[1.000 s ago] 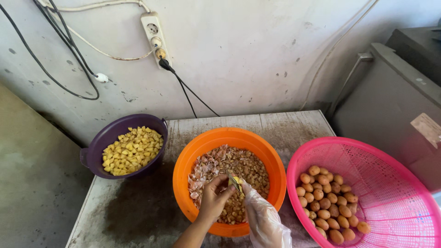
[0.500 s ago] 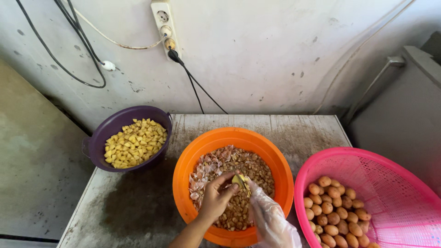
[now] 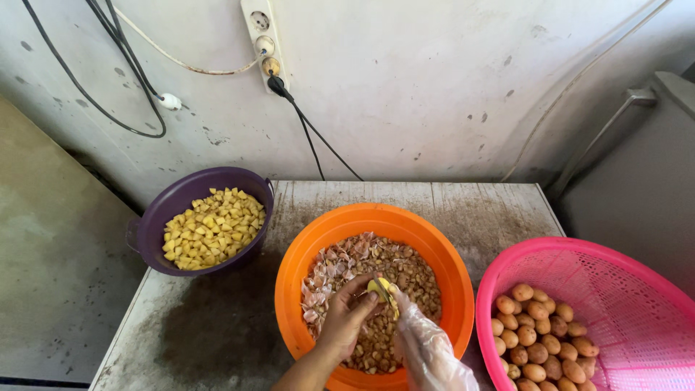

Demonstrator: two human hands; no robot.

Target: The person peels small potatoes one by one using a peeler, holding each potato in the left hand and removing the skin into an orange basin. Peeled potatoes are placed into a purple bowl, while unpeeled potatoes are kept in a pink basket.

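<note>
My left hand holds a small yellow peeled piece of potato over the orange bowl, which is full of brownish-pink peels. My right hand, in a clear plastic glove, meets the same piece with a thin blade-like tool; the tool is mostly hidden. Both hands hover just above the peels at the bowl's near side. A purple bowl of yellow cut chunks sits at the left. A pink mesh basket holding several small unpeeled potatoes stands at the right.
All three containers rest on a worn, stained table set against a grey wall. A power strip with a black plug and cables hangs on the wall above. A grey metal cabinet stands at the right.
The view has tilted and shifted slightly, so the bowls sit lower and more to the left. My hands stay over the orange bowl, still working on the yellow piece.
</note>
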